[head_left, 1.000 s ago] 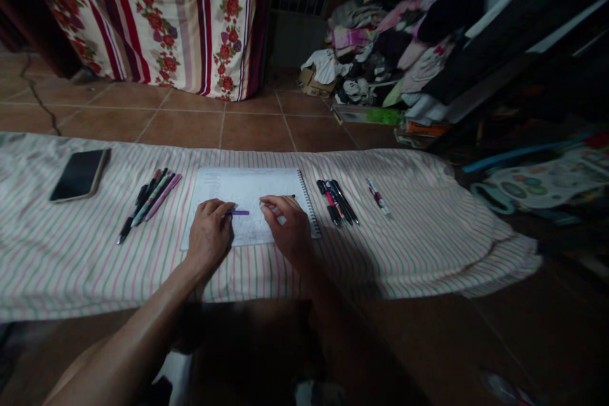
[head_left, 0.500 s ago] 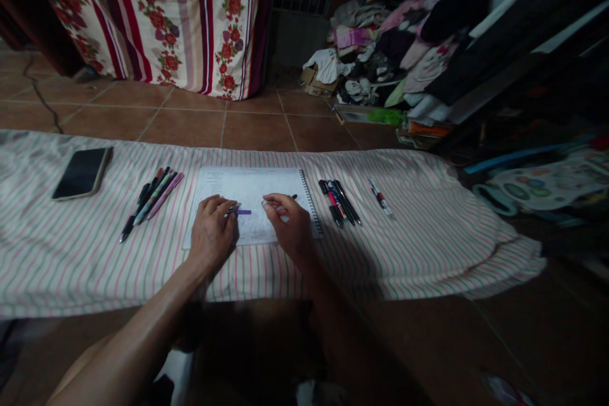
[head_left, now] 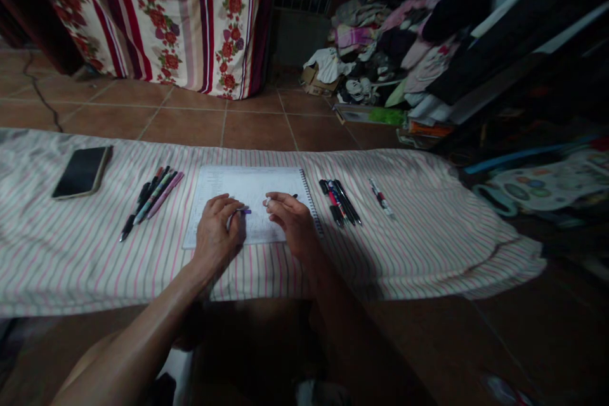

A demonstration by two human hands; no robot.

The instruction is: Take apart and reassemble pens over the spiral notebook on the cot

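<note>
My left hand (head_left: 217, 227) rests over the left half of a spiral notebook (head_left: 257, 177), its fingers curled at a small purple pen (head_left: 247, 211). Only the pen's purple end shows past the fingertips; the rest is hidden under the hand. My right hand (head_left: 292, 219) is above the notebook's right half, with thumb and fingers pinched on a slim pen (head_left: 295, 196). A dark end of that pen shows behind the fingers and a pale tip sticks out at the front. Faint writing covers parts of the page.
Several pens (head_left: 151, 200) lie left of the notebook, beyond them a phone (head_left: 82, 172). More pens (head_left: 340, 203) lie to the right, with a single white patterned pen (head_left: 380, 198) farther out. All rest on a striped cloth (head_left: 428, 228). Clothes (head_left: 375, 57) are heaped behind.
My left hand has slid a little to the right, covering more of the purple pen, whose end stays in place. My right hand has shifted very slightly, still pinching its pen.
</note>
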